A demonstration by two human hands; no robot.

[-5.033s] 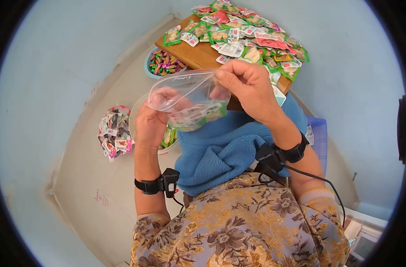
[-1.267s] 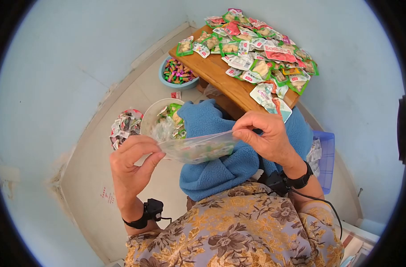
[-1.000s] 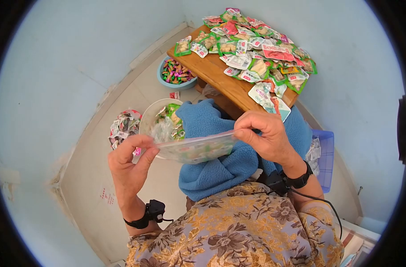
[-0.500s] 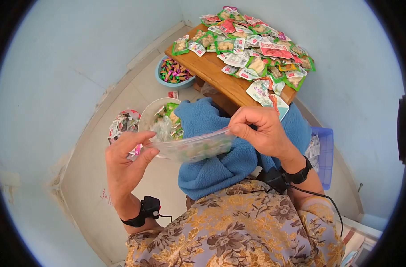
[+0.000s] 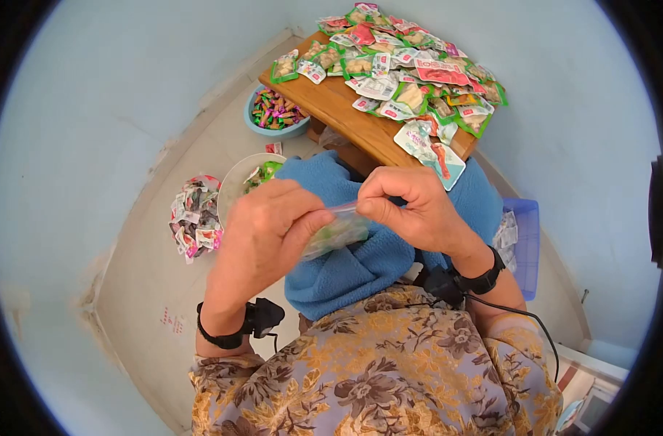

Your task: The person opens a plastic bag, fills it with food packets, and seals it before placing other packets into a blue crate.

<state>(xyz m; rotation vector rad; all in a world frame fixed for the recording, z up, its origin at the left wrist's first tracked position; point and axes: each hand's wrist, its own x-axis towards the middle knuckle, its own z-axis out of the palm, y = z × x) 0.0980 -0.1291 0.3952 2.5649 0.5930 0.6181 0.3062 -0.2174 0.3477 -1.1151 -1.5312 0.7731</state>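
Observation:
A clear zip-lock bag (image 5: 340,236) with greenish contents hangs above the blue fleece cloth (image 5: 346,280) on my lap. My right hand (image 5: 408,207) pinches the bag's pink-edged zip strip between thumb and index finger. Close beside it, my left hand (image 5: 270,229) is closed on the same strip, thumb and fingers pressed together. The left hand covers the bag's left part, so how much lies behind it is hidden. What exactly the bag contains is blurred by the plastic.
A wooden table (image 5: 331,102) ahead bears a heap of snack packets (image 5: 411,94). On the floor stand a blue basin (image 5: 273,131) of small wrapped snacks, a white bowl (image 5: 233,178) with green packets, a pile of packets (image 5: 197,218) at left, and a purple basket (image 5: 527,247) at right.
My left hand has moved right along the zip strip, close to my right hand, and its fingers have closed. More of the bag is now covered. The right hand keeps its pinch.

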